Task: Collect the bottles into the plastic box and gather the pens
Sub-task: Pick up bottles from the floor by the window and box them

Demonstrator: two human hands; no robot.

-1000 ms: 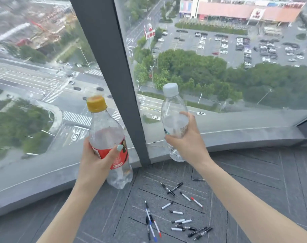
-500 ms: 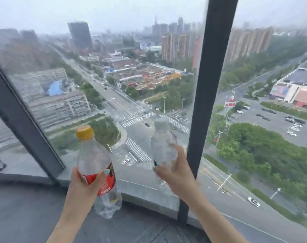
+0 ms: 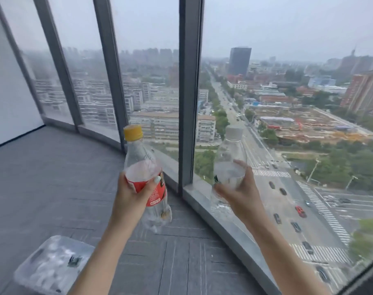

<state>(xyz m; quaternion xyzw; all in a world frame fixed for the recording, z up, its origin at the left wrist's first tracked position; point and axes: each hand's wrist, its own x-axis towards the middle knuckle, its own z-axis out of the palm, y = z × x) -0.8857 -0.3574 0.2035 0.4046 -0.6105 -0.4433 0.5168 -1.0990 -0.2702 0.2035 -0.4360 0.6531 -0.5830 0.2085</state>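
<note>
View has swung left along the window [image 3: 190,92]: a second ago the pens lay on the floor below the hands, now they are out of sight and the plastic box [image 3: 51,265] shows at lower left on the grey floor [image 3: 53,177], apparently with clear bottles already inside, though blurred. Left hand [image 3: 136,194] grips the red-label bottle [image 3: 145,173] round its middle, yellow cap up. Right hand [image 3: 238,192] holds the clear bottle [image 3: 228,165] the same way, fingers curled round its body. Both bottles upright, held well above the floor, near the sill; grips unchanged from earlier. Reading: carry step, turning toward the box; next is lowering both in. Pens remain ungathered.
</note>
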